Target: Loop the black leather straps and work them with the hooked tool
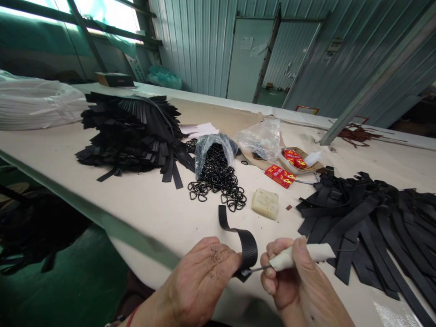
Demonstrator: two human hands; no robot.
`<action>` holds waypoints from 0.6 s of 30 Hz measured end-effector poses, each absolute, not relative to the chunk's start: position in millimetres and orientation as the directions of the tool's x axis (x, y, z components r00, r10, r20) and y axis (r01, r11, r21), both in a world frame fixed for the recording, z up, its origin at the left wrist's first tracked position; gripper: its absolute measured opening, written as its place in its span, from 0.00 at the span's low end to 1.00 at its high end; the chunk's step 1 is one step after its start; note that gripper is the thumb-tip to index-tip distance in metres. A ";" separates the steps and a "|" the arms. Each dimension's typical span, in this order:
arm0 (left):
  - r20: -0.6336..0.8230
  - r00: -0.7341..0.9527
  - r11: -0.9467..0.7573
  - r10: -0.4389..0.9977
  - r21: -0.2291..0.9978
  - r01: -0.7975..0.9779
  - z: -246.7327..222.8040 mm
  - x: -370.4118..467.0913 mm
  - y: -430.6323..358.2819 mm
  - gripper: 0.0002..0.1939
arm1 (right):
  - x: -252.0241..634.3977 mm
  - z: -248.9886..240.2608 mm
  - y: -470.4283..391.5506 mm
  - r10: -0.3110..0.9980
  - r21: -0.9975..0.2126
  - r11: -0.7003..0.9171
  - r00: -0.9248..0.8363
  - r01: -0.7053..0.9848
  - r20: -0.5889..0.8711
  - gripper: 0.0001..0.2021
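Observation:
My left hand (207,277) is closed on a black leather strap (248,247), which bends upward in a curve from my fingers; its free end rests near the black D-rings (218,175). In my right hand (296,281) is a thin metal tool with a white wrapped handle (315,253). A bent wire sticks out of the handle's far end. The tool's tip touches or nearly touches the strap's lower end beside my left fingertips; I cannot tell which. The D-rings spill from a clear plastic bag (200,156) onto the table.
A pale yellow block (265,203) sits ahead of my hands. Black straps are heaped at the left (136,136) and right (371,222). Red-and-yellow boxes (281,176) lie behind the block. A metal post (371,86) rises at the right. The table edge (112,240) runs along the left.

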State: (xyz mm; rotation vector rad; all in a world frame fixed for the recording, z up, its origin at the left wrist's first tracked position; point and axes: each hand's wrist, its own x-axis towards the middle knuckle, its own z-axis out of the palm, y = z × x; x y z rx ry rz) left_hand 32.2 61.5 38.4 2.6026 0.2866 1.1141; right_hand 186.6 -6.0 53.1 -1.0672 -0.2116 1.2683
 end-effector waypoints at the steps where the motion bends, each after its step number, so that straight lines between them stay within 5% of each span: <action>1: 0.671 0.678 -0.933 0.300 0.356 0.061 37.7 32.1 61.4 0.14 | 186.4 52.8 -5.9 0.844 -0.749 -0.077 0.358 -0.658 -0.400 0.18; 12: 0.604 0.638 -0.803 0.477 0.595 0.037 24.1 33.1 56.3 0.10 | 187.6 38.8 -5.3 0.909 -0.910 0.045 0.394 -0.413 -0.135 0.17; 18: 0.278 0.725 -0.504 0.630 0.856 0.111 24.6 29.4 56.7 0.10 | 194.3 38.2 -6.9 0.949 -0.991 0.076 0.314 -0.106 0.039 0.15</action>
